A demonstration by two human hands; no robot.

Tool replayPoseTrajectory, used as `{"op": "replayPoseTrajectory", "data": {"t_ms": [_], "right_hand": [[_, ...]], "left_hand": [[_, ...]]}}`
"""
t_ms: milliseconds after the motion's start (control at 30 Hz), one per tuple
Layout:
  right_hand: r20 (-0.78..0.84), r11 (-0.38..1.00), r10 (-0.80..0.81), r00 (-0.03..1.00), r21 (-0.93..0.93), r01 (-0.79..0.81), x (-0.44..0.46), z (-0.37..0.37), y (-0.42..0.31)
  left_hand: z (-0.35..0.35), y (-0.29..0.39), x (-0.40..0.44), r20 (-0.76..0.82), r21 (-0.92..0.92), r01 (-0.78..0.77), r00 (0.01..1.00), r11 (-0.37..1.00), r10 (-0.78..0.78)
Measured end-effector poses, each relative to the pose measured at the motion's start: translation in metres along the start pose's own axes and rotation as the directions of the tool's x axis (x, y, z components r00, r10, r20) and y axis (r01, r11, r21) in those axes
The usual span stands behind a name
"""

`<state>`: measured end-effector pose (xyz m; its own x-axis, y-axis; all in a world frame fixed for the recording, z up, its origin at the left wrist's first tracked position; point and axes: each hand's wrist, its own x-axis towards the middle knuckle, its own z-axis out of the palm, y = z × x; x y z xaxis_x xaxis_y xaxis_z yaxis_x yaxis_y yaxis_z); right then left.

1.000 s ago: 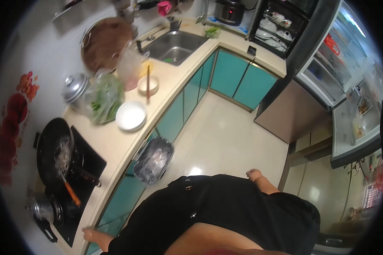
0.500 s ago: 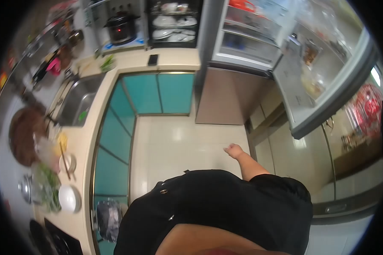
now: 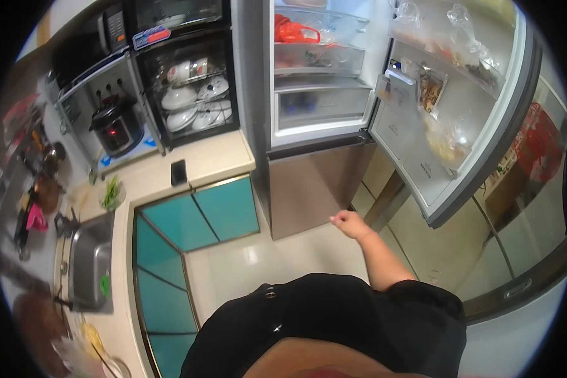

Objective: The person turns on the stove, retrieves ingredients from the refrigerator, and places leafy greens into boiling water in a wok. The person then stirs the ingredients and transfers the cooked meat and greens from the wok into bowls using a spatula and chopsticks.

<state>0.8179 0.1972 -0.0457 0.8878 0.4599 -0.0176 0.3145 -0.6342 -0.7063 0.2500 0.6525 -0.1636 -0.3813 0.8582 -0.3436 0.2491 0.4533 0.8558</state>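
Note:
My right hand (image 3: 349, 223) is held out ahead of my body, its fingers curled in and nothing visible in them. It appears in front of the fridge's closed lower door (image 3: 312, 189), apart from it as far as I can see. Above, the fridge's upper compartment (image 3: 321, 132) stands open, with a red plastic bag (image 3: 293, 30) on an upper shelf and a clear drawer (image 3: 324, 104) below. The open fridge door (image 3: 416, 151) swings out to the right, carrying bagged food (image 3: 447, 138) in its racks. My left hand is out of view.
Left of the fridge, a phone (image 3: 179, 172) lies on the pale counter (image 3: 223, 154), near a bowl of greens (image 3: 112, 194). An electric cooker (image 3: 116, 129) sits in a shelf unit beside a dish cabinet (image 3: 195, 94). A steel sink (image 3: 89, 264) is at left.
The view has tilted up and I am closer to the fridge; more of its inside and the dish cabinet show. My right hand stays curled, and the fridge door remains open.

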Motion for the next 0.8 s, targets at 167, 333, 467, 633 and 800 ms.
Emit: {"op": "replayPoseTrajectory", "data": {"t_ms": [167,333,467,633,800], "right_hand": [[-0.201,0.983,0.064,0.977,0.184,-0.027,0.057,-0.063,-0.053],[-0.355,0.976,-0.095,0.93,0.152,0.157,0.136,-0.108,-0.088],[-0.461,0.922,-0.189,0.867,0.22,0.319,0.217,-0.151,-0.095],[-0.637,0.88,-0.274,0.721,0.137,0.456,0.371,-0.222,-0.087],[-0.744,0.774,-0.412,0.526,0.019,0.633,0.5,-0.291,-0.15]], "left_hand": [[0.106,0.062,0.025,0.193,0.047,-0.064,0.98,0.997,0.054],[0.188,0.125,0.029,0.334,0.09,-0.156,0.935,0.984,0.118],[0.268,0.16,0.007,0.424,0.096,-0.207,0.894,0.974,0.149],[0.377,0.185,-0.056,0.5,0.067,-0.219,0.852,0.973,0.157],[0.459,0.209,-0.118,0.545,0.04,-0.21,0.824,0.977,0.155]]}}
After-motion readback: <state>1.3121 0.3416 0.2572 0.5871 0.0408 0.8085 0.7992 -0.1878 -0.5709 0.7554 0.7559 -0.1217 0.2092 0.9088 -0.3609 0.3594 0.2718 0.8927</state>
